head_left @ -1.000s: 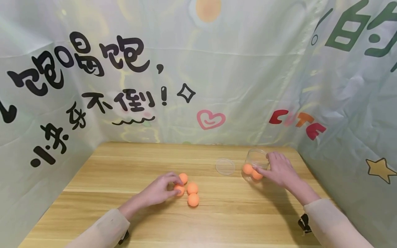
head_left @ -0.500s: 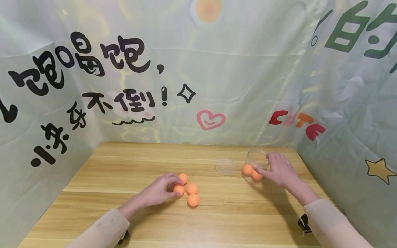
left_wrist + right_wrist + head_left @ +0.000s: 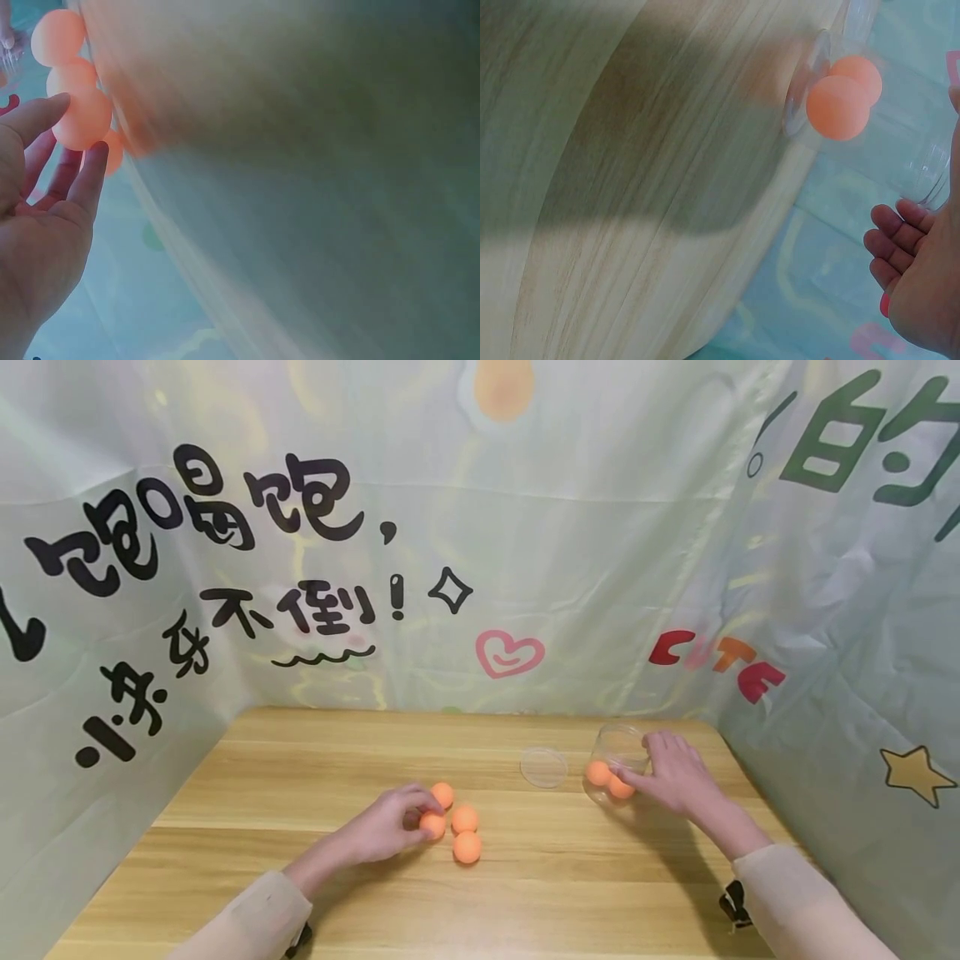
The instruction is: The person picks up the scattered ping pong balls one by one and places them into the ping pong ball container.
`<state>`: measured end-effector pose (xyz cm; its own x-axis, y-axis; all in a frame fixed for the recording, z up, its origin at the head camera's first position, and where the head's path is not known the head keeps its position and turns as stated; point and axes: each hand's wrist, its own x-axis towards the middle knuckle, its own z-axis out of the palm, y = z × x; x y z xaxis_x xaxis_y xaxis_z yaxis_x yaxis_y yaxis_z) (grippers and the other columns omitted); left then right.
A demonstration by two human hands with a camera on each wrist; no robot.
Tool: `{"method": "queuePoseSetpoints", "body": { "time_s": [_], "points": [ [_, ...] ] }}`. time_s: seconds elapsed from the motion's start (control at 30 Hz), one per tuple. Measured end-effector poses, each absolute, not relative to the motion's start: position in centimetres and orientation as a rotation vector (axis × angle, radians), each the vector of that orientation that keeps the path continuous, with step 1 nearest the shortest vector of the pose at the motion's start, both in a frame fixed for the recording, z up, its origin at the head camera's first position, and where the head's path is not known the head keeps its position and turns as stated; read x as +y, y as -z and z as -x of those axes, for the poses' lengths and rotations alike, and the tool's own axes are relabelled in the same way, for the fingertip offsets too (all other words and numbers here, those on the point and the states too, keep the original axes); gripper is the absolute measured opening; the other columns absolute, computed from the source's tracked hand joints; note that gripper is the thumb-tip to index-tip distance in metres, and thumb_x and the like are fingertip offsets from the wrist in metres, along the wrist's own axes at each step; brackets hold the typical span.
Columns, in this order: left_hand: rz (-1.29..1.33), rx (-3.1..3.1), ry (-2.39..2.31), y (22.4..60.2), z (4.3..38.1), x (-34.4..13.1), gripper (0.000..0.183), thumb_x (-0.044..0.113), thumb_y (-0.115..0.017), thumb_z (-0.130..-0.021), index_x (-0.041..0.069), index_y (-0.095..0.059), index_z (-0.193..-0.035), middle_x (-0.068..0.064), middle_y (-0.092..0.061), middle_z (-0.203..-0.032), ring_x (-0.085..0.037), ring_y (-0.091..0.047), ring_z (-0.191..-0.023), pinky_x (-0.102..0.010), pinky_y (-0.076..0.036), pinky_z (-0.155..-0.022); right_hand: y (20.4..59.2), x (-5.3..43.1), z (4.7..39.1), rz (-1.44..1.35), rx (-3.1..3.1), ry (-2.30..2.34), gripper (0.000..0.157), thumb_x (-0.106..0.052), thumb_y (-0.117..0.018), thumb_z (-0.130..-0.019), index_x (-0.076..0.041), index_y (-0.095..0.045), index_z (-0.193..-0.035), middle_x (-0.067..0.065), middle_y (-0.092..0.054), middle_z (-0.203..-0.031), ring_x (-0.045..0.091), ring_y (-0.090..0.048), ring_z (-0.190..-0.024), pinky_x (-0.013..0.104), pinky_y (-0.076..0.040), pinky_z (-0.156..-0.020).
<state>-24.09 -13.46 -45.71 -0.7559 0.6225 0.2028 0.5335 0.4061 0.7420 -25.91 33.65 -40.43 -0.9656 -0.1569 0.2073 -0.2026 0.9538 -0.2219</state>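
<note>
Pale printed cloth (image 3: 600, 568) is hung behind and on both sides of the wooden table (image 3: 525, 902). At its middle, an orange ball (image 3: 432, 826) is pinched by the left hand (image 3: 386, 825), with the thumb on one side and curled fingertips on the other; whether it is lifted off the wood cannot be told. Three loose balls (image 3: 467, 847) are seen just beyond those fingertips, one farther back and two, seemingly touching, to the right. Well apart from these, an upright clear jar (image 3: 613, 745) is gripped near its rim by the right hand (image 3: 678, 775), and two balls (image 3: 597, 772) are contained at its bottom. Just left of the jar, a clear disc (image 3: 543, 767) is laid flat. Compared with a second ago, every ball is found in the same place and both hands are kept where they were; only the head view is tilted slightly.
</note>
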Motion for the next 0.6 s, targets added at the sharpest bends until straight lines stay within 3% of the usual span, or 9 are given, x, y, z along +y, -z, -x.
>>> {"method": "queuePoseSetpoints", "body": {
  "time_s": [0.37,0.6],
  "points": [
    [-0.990,2.461,-1.431,45.56,23.59,-13.45,0.031,-0.004,-0.077,-0.090,0.007,-0.069,-0.118,-0.006,-0.064,-0.122,-0.028,-0.060,-0.119,-0.035,-0.057,-0.100,40.34,33.58,25.89,-0.269,-2.915,-0.365,0.083,-0.064,-0.065,-0.094,0.011,-0.050,-0.127,0.031,-0.055,-0.125,0.049,-0.050,-0.116,0.068,-0.040,-0.099],
    [-0.977,2.437,-1.551,45.48,23.40,-13.45,0.028,-0.001,-0.076,-0.093,0.006,-0.070,-0.120,-0.010,-0.062,-0.127,-0.031,-0.060,-0.121,-0.034,-0.056,-0.102,40.42,33.60,25.85,-0.270,-2.912,-0.366,0.083,-0.064,-0.066,-0.093,0.011,-0.051,-0.126,0.030,-0.056,-0.124,0.048,-0.051,-0.115,0.067,-0.041,-0.098]
  ]
}}
